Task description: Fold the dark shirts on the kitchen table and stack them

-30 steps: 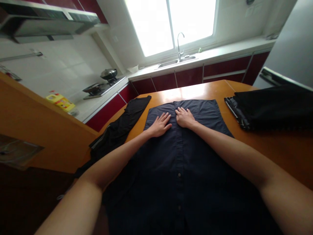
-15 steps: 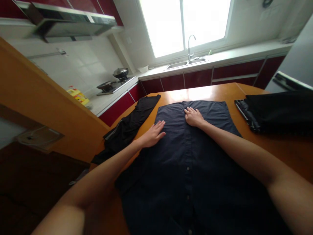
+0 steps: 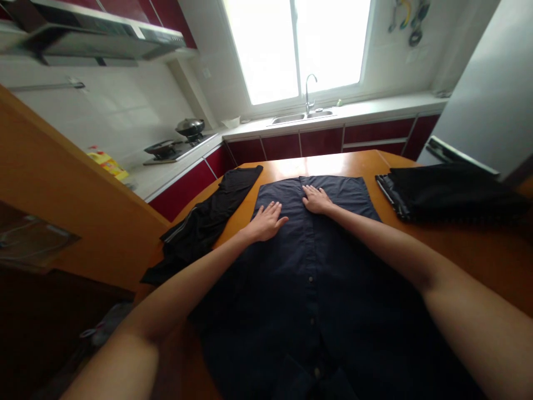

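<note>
A dark navy button-up shirt [image 3: 283,289] lies spread front side up, its hem toward the window and its collar near me. My left hand [image 3: 267,221] rests flat on the shirt's left part, fingers stretched out and thumb apart. Palm down near the hem, my right hand [image 3: 317,200] lies beside the button placket with its fingers extended. Neither hand grips the cloth. Several small buttons run down the middle of the shirt. My right forearm covers part of its right side.
The shirt is on an orange wooden table [image 3: 333,162]. A black garment [image 3: 212,216] lies along the left edge, and folded black clothes [image 3: 453,191] are stacked at the right. Beyond stand a counter with a sink [image 3: 287,119], a stove [image 3: 179,150] and a fridge [image 3: 478,94].
My left hand has slid slightly inward over the shirt, and my right hand still lies by the placket. The camera view has turned a little to the right.
</note>
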Tool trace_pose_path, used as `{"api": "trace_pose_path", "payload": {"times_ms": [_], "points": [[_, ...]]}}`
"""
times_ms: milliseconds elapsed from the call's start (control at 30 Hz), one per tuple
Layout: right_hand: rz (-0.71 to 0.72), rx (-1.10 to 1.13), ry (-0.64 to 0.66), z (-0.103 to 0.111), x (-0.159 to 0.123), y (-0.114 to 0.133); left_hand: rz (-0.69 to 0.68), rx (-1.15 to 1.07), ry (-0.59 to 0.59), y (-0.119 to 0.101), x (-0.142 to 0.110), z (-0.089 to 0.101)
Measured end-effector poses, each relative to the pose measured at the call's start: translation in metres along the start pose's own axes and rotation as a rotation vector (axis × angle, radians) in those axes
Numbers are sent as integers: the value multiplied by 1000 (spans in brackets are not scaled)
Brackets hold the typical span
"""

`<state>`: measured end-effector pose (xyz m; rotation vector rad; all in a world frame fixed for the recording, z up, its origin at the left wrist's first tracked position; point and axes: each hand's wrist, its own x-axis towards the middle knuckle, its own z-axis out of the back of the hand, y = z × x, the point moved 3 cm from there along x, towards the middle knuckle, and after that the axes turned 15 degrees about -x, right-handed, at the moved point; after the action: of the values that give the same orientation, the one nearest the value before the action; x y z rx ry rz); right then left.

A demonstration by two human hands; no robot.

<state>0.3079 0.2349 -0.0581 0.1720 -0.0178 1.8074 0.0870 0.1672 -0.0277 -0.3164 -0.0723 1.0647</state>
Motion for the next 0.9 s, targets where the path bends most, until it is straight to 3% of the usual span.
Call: {"api": "trace_pose_path", "payload": {"times_ms": [133,233,367,467,633,700,800,900], "points": [[92,-10,-44,8,-13,2,48,-80,-14,-32,57,-8],[247,-26,-63,8,-31,6,63,-88,-74,-30,86,-12],[354,-31,3,0,-35,-5,30,-76,-125,-16,100,-18],[282,-50,32,-1,-17,-36,36,-73,-134,-10,102,-22],[-90,-75,50,14,9,-117,37,-96,-151,-11,105,-24],[-161,-87,17,21,9,-132,36,-109,-158,-12,106,-23],[-99,-96,-28,23,1,-114,27,-137,-177,-12,106,-25],[96,-79,-36,16,-15,-65,10,-202,-237,-10,106,-26]]}}
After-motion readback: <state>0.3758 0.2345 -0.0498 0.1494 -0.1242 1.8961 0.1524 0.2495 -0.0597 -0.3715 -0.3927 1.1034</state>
